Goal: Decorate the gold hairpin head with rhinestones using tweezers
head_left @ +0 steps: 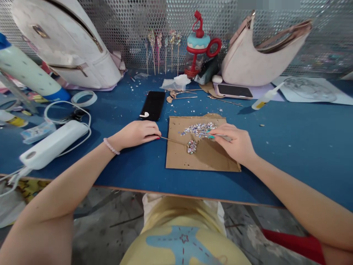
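Note:
My left hand (139,134) is closed on the end of a thin stick (173,141). At the stick's far end is a small head covered in glittery stones (191,147), over the cardboard sheet (179,162). Beyond it, a loose pile of shiny rhinestones (197,129) is spread on the same cardboard. Between thumb and fingers my right hand (235,141) pinches slim metal tweezers (220,135), their tip at the pile's right side. Whether a stone sits in the tip is too small to tell.
A black phone (154,105) with a white earbud (144,115) lies behind my left hand. Several bare sticks (183,97) lie farther back. A glue bottle (266,98) stands at right; a white power strip (55,143) lies at left. Decorated sticks (159,44) stand upright by the mesh wall.

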Action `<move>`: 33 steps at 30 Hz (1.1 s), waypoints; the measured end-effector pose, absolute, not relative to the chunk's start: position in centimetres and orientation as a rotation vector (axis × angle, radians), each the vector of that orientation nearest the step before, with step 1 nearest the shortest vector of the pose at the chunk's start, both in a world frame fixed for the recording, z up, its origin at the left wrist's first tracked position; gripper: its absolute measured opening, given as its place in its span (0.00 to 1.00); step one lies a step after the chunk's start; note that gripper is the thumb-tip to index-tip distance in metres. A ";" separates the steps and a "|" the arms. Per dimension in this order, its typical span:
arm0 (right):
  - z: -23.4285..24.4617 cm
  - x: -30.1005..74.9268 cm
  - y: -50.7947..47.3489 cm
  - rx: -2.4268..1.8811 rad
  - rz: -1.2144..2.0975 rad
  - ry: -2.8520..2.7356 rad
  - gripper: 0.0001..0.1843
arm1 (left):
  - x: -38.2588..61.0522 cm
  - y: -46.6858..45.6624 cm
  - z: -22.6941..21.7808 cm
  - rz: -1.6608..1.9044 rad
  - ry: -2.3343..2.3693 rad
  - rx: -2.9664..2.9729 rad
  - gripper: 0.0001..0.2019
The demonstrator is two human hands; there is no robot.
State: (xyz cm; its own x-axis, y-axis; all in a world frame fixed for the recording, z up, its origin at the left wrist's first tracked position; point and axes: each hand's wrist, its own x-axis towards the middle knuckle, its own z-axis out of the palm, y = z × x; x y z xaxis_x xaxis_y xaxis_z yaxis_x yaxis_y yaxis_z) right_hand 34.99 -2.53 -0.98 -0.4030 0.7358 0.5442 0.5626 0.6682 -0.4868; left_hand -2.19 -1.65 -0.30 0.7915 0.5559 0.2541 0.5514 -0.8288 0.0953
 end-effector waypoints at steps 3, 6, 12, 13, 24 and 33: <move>-1.3 35.0 -2.4 -1.022 0.251 -2.115 0.09 | -2.2 -1.6 -0.3 0.429 0.909 2.958 0.14; -1.5 35.3 -2.1 -1.082 0.208 -2.085 0.10 | -2.2 -1.6 -0.4 0.430 0.911 2.958 0.14; -1.5 35.6 -1.8 -1.108 0.172 -2.074 0.10 | -2.4 -1.7 -0.3 0.415 0.930 2.951 0.14; -1.4 35.6 -1.8 -1.094 0.182 -2.080 0.09 | -2.4 -1.7 -0.3 0.410 0.932 2.947 0.14; -1.0 35.5 -2.4 -1.018 0.261 -2.104 0.10 | -2.6 -1.7 -0.2 0.382 0.949 2.914 0.15; -0.9 35.4 -2.4 -1.169 0.263 -2.067 0.09 | -2.6 -1.7 -0.2 0.379 0.947 2.911 0.15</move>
State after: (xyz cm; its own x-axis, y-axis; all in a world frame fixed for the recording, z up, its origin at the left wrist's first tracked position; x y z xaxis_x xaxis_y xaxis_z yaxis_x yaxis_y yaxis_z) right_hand 35.44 -2.38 -0.95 -0.3158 0.8073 0.4985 0.6570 0.5651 -0.4989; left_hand -2.63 -1.67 -0.20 0.7814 0.5861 0.2143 0.5721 -0.8099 0.1293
